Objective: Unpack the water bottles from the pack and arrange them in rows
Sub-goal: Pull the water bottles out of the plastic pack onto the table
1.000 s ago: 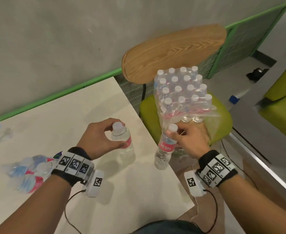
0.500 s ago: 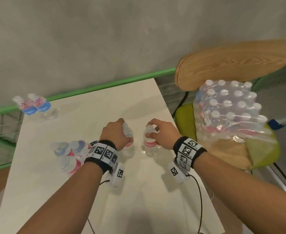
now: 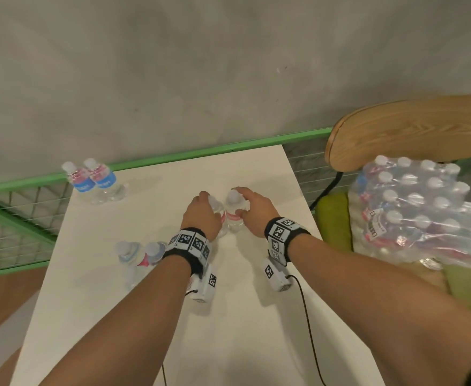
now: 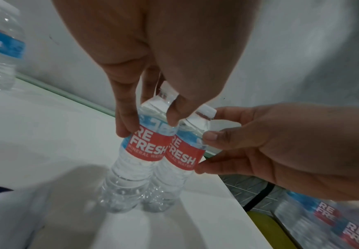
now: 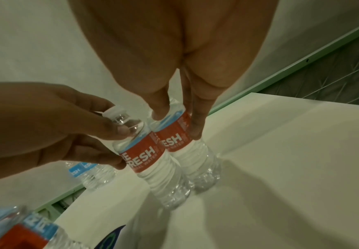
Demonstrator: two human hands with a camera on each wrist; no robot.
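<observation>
Both hands grip bottles: left hand (image 3: 202, 215) curls round one bottle (image 4: 140, 151), right hand (image 3: 252, 208) round its neighbour (image 4: 184, 155), standing touching on the bench (image 3: 228, 316). Four others stand out; the pack (image 3: 418, 213) looks mostly full.

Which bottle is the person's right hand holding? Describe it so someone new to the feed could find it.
Start at the white rectangular table; near its middle two clear plastic water bottles with red labels stand touching. The right hand grips the one nearer the shrink-wrapped pack of bottles on the green chair; that is the right-hand bottle. Its neighbour, the left-hand bottle, is gripped by the left hand.
</observation>
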